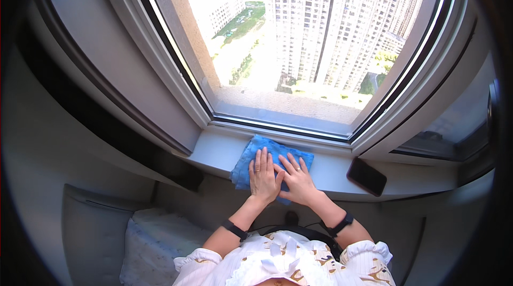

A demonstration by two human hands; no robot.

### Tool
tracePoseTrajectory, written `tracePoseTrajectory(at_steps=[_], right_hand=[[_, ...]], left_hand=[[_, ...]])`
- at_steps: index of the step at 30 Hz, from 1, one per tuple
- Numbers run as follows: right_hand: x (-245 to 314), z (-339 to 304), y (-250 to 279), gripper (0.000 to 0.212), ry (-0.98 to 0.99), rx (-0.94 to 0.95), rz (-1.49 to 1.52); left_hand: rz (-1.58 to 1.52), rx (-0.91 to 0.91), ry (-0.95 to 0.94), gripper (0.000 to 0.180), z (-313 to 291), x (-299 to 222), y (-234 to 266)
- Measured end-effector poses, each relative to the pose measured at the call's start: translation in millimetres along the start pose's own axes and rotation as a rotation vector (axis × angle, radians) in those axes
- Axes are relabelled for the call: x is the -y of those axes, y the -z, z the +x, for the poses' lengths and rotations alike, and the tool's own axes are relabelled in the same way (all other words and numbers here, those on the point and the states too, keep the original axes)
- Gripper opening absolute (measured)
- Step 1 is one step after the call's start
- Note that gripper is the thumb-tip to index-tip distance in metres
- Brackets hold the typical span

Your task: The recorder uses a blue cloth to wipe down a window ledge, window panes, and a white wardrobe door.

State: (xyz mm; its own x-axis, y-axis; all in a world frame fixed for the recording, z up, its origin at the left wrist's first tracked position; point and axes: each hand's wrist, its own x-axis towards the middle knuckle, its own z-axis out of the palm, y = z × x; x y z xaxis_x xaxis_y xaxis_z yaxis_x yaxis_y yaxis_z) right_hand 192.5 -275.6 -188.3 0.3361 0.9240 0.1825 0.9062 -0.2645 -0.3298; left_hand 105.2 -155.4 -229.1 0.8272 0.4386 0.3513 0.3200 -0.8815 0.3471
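A folded blue cloth [246, 159] lies on the white windowsill [214, 150], its near edge hanging over the sill's front. My left hand [264, 177] rests flat on the middle of it, fingers stretched toward the window. Beside it, my right hand [297, 179] also lies on the cloth with its fingers apart. The two hands meet at the thumbs. Neither hand grips the cloth; both press on it from above. Each wrist wears a dark band.
A dark phone [367, 177] lies on the sill to the right. Beyond the sill is the window pane [299, 61], with tall buildings outside. At the right is another window panel with a handle [491, 104]. A pale patterned cover [160, 238] sits low on the left.
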Motion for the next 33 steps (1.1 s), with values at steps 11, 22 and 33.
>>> tracePoseTrajectory(at_steps=[11,22,33], right_hand=[[-97.8,-163.8,83.1,0.097,-0.53,-0.43,-0.251],[-128.4,-163.1,83.6,0.097,-0.658,-0.186,-0.207],[-133.5,-169.0,91.7,0.088,-0.549,-0.102,-0.02]], left_hand=[[0.169,0.139,0.155,0.095,5.2,-8.2,8.9],[0.146,0.04,0.145,0.096,4.2,-3.1,2.6],[0.102,0.295,-0.209,0.096,0.9,14.5,33.2]])
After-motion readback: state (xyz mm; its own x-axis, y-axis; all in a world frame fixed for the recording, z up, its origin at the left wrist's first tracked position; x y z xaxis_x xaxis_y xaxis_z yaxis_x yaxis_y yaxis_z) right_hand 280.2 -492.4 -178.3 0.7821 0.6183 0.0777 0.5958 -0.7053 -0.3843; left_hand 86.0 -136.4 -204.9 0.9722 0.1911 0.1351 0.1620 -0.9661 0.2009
